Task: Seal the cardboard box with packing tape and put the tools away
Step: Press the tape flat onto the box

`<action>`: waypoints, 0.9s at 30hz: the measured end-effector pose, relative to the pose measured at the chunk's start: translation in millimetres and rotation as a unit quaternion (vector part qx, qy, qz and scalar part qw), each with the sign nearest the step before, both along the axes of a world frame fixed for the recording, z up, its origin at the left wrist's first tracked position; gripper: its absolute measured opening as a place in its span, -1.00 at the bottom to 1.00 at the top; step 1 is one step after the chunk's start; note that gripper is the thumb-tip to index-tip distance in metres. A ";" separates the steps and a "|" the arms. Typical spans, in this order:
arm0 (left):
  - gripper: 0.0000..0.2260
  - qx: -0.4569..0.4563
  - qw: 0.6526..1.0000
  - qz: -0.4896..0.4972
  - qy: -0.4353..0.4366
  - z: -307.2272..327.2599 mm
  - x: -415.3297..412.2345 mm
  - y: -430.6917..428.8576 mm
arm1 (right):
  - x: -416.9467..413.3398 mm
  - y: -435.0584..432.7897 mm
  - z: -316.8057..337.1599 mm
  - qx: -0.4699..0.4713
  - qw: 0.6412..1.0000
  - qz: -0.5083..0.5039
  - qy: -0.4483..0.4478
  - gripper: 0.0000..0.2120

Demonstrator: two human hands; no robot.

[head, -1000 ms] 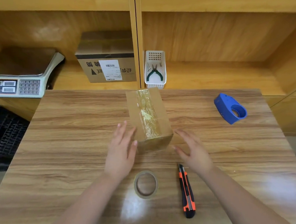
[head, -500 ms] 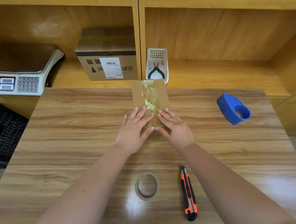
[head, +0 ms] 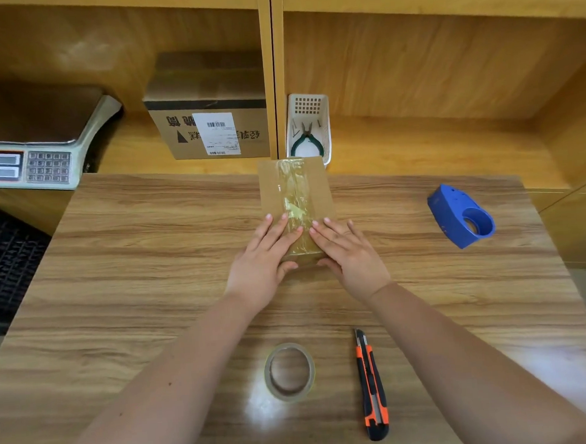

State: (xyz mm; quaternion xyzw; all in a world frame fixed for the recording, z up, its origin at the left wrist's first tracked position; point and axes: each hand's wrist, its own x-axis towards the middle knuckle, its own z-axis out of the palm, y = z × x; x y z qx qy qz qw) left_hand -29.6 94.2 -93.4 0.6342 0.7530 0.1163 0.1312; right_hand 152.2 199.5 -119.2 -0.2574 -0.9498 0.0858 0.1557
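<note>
Your left hand (head: 263,261) and right hand (head: 350,257) lie flat, fingers spread, gripping nothing, on the taped cardboard box (head: 295,201) at frame centre

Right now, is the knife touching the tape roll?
Apart. The head view shows bare table between the tape roll and the knife.

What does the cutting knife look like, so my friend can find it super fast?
Start at the wooden table and look along its near edge, closest to the person. The utility knife lies flat there, just right of the tape roll. It is the only long, thin thing, black with bright orange.
</note>
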 end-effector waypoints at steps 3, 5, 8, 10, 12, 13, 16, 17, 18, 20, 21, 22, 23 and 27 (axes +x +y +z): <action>-0.36 -0.037 0.999 -0.023 0.014 8.6 -4.7 -0.5 | 0.5 0.6 13.4 0.000 0.999 0.000 -0.033 -0.37; -0.28 -0.026 0.998 -0.041 0.030 16.8 -0.8 2.3 | -5.3 -0.1 21.6 0.017 0.999 0.029 -0.018 -0.35; -0.25 -0.021 0.997 -0.063 0.035 20.5 5.3 11.8 | -15.6 -0.3 26.0 0.017 0.999 0.030 0.016 -0.44; -0.28 -0.051 0.995 -0.076 0.037 18.5 5.0 16.4 | -17.1 0.7 24.1 0.023 0.999 0.013 0.028 -0.50; -0.31 -0.056 0.994 -0.083 0.036 14.6 3.4 17.4 | -17.7 -0.3 20.2 0.037 0.999 0.007 0.037 -0.56; -0.33 -0.050 0.995 -0.081 0.031 12.8 3.3 17.3 | -18.7 -1.0 17.7 0.046 0.998 0.004 0.042 -0.58; -0.37 -0.036 0.996 -0.072 0.035 7.9 6.4 16.7 | -21.8 -3.1 12.6 0.052 0.998 0.000 0.046 -0.62; -0.37 -0.032 0.996 -0.068 0.044 6.6 8.4 16.6 | -22.2 -3.4 11.2 0.050 0.998 0.002 0.039 -0.59; -0.36 -0.025 0.996 -0.064 0.048 5.1 10.0 16.0 | -22.5 -3.6 10.2 0.051 0.998 0.006 0.033 -0.57; -0.35 -0.005 0.997 -0.059 0.047 3.8 12.4 14.4 | -22.5 -4.1 8.8 0.056 0.998 0.014 0.029 -0.58; -0.36 0.001 0.997 -0.060 0.046 3.1 12.4 13.7 | -22.4 -4.2 6.9 0.057 0.998 0.016 0.032 -0.59; -0.38 0.005 0.997 -0.062 0.046 2.8 11.9 13.3 | -21.9 -3.7 4.7 0.059 0.997 0.019 0.035 -0.61; -0.40 0.005 0.997 -0.064 0.047 2.5 11.1 13.2 | -20.9 -2.7 2.4 0.061 0.997 0.024 0.035 -0.62; -0.42 0.008 0.996 -0.068 0.053 3.0 9.1 13.5 | -16.2 2.0 -0.7 0.051 0.998 0.047 0.012 -0.53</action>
